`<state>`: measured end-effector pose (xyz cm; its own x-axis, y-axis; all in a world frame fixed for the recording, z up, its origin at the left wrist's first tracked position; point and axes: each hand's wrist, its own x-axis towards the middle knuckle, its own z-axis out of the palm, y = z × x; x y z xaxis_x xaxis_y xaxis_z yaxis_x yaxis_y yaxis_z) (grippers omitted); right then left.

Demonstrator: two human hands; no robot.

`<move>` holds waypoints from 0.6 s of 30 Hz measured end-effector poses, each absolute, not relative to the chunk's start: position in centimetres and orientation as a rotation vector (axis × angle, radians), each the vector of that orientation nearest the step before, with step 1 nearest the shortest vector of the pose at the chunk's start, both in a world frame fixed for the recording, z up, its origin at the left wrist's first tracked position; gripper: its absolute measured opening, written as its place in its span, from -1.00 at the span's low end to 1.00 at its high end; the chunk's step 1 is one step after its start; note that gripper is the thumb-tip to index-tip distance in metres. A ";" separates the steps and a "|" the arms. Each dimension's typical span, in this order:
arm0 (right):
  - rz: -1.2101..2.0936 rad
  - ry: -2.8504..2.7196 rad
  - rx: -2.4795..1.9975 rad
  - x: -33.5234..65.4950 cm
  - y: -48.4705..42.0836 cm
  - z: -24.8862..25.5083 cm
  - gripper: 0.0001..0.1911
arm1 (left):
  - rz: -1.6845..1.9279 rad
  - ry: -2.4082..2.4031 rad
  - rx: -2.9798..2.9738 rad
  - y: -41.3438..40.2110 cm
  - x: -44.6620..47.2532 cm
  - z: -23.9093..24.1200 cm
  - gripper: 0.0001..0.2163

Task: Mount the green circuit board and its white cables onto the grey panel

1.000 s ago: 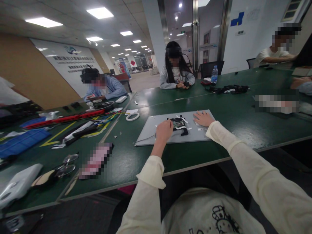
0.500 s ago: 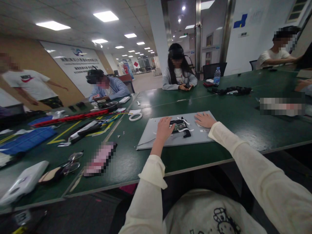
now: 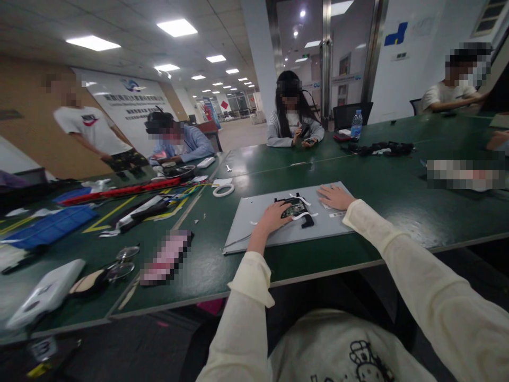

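A grey flat panel [image 3: 254, 223] lies on the green table [image 3: 377, 191] in front of me. At its middle sits a small green circuit board [image 3: 293, 209] with black tape and white ribbon strips around it. My left hand [image 3: 273, 217] rests on the panel with its fingertips touching the board's left edge, fingers stretched out. My right hand [image 3: 334, 196] lies flat and open on the panel to the right of the board.
A roll of white tape [image 3: 223, 190] lies left of the panel. Tools, a red bar [image 3: 119, 192] and a blue tray [image 3: 51, 227] crowd the left table. Black gear [image 3: 377, 148] and a water bottle [image 3: 357, 125] stand farther back. Several people sit around; one stands at left.
My left hand has opened from a loose fist and slid to the board's left edge. My view has turned left, and a standing person has come into sight there.
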<state>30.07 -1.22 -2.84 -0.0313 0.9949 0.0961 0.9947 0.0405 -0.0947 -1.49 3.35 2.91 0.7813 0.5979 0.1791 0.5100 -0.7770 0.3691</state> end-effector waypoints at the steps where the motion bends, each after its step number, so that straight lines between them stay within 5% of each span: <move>1: 0.001 -2.169 -2.078 30.1 -1.2 -2.8 -0.26 | 0.423 0.848 2.660 3.5 -1.5 2.9 -0.53; 18: -0.002 -2.174 -2.066 29.9 -1.4 -2.8 -0.28 | 0.437 0.890 2.539 4.0 -1.6 2.3 -0.54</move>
